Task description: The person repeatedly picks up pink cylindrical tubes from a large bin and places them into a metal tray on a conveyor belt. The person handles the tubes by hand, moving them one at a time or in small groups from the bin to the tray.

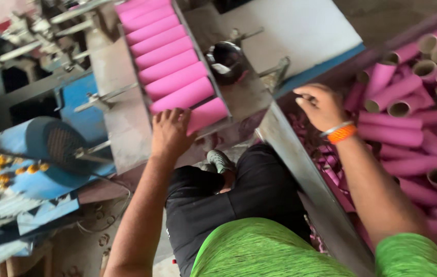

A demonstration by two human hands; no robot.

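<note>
Head view, looking down. Nearest the camera, a green shirt and black trousers are seen, with a grey shoe below on the floor. The left hand is laid palm-down, fingers loosely spread, on the near end of a sloped metal chute; its fingertips touch the lowest pink cardboard tube, and nothing is gripped. The right hand, wearing an orange wristband, is held with fingers curled above the edge of a bin; whether anything is held cannot be told. Loose pink tubes are heaped in the bin just beside it. Farther up the chute, a row of pink tubes lies side by side. A blue motor housing stands at left.
</note>
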